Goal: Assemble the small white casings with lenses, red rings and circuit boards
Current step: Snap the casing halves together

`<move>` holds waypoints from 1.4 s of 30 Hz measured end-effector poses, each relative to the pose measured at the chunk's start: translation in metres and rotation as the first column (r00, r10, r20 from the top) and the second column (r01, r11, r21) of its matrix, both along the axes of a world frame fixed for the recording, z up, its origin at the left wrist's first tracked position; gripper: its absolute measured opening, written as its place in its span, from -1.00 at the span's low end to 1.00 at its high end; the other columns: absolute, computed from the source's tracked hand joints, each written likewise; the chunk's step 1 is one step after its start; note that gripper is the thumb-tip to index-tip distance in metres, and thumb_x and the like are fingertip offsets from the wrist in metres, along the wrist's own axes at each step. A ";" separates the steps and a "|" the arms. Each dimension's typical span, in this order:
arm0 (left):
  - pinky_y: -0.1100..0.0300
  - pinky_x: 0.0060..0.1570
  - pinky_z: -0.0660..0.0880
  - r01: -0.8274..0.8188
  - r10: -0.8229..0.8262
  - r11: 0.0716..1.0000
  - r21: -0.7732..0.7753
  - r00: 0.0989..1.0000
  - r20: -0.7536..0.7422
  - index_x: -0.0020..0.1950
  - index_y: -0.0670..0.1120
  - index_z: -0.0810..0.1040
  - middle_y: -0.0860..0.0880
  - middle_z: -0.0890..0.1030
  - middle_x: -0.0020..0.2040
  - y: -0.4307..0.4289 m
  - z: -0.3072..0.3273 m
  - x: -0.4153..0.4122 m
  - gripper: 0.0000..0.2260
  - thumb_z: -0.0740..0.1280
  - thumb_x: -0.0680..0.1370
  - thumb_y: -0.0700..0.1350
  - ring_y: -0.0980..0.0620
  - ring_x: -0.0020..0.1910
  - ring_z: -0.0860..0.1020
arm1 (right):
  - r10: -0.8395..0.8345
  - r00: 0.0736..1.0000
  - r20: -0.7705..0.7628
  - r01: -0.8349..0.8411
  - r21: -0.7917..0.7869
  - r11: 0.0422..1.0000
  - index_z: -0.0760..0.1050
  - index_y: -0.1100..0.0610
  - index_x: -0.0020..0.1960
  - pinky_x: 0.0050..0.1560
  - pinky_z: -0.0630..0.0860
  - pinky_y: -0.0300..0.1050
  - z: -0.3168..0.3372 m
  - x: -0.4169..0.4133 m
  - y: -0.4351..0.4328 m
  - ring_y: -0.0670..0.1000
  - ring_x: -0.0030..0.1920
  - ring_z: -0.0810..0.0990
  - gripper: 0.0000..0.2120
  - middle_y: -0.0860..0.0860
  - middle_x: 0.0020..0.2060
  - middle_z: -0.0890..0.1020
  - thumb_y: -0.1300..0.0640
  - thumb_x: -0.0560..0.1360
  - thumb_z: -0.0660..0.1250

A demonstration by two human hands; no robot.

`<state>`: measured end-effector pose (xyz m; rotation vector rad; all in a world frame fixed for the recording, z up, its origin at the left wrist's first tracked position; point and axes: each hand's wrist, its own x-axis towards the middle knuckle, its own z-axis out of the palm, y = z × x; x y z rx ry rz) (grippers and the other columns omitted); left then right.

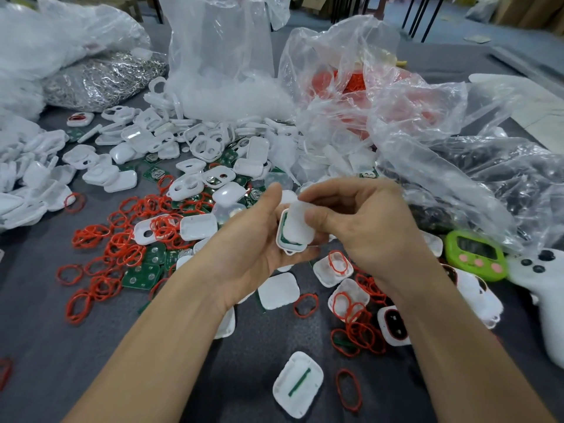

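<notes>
On my feed the left hand (pixel 253 242) sits palm-up over the grey table (pixel 61 346), fingers curled round a small white casing (pixel 280 239) held open side up, with a green circuit board (pixel 285 235) seated inside it. The right hand (pixel 366 227) pinches a translucent white cover (pixel 300 224) between thumb and forefinger and holds it tilted against the top of that casing, hiding most of the board; I cannot tell whether this piece is a lens or a lid. Both hands meet near the middle of the view, above the clutter. To the left I see loose red rings (pixel 128 236) strewn thickly over the table, with spare boards (pixel 142 274) lying among them and a heap of white shells (pixel 195 141) behind. Just below the right hand lies a shell with a ring in it (pixel 334 268). Nearer to me an open shell with a green strip inside (pixel 297 384) lies alone, a single ring (pixel 348 390) just beside it. At the right edge I make out a green timer (pixel 476 257) touching a white controller (pixel 546 288). Along the back stand crumpled plastic bags: a clear bag of white parts (pixel 219 71), a bag showing red through it (pixel 351 83), and a bag of shiny metal bits (pixel 100 80).
</notes>
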<state>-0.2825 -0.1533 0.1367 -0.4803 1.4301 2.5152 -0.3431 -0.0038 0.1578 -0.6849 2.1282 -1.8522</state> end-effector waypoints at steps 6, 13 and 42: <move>-0.02 0.22 0.61 0.057 -0.056 0.997 0.045 0.998 -0.016 0.37 -0.26 0.53 -0.23 0.64 0.28 0.000 0.001 0.000 -0.34 -0.09 0.73 0.21 -0.11 0.29 0.63 | -0.064 0.993 -0.101 0.077 0.130 0.988 0.75 -0.03 -0.09 -0.07 0.65 -0.24 -0.003 0.008 -0.003 -0.13 -0.14 0.75 -0.76 -0.14 -0.22 0.76 0.32 0.44 0.53; 0.11 -0.05 0.66 0.011 -0.008 0.996 0.092 0.999 -0.032 0.32 -0.25 0.57 -0.20 0.66 0.26 0.000 0.001 0.000 -0.37 -0.04 0.72 0.20 -0.04 0.15 0.68 | -0.152 0.938 -0.311 0.230 0.233 0.945 0.76 -0.08 -0.04 -0.17 0.42 -0.55 -0.004 0.020 -0.010 -0.38 -0.21 0.60 -0.77 -0.28 -0.24 0.70 0.23 0.43 0.55; 0.07 0.15 0.64 -0.100 0.091 0.994 -0.046 0.981 -0.168 0.11 -0.19 0.72 -0.21 0.72 0.12 0.000 -0.002 0.004 -0.64 0.14 0.56 -0.34 -0.09 0.05 0.68 | -0.091 0.962 0.256 0.083 0.043 0.996 0.73 0.05 -0.18 -0.51 0.42 -0.27 -0.014 0.007 -0.004 0.03 -0.47 0.59 -0.82 0.14 -0.32 0.71 0.09 0.58 0.44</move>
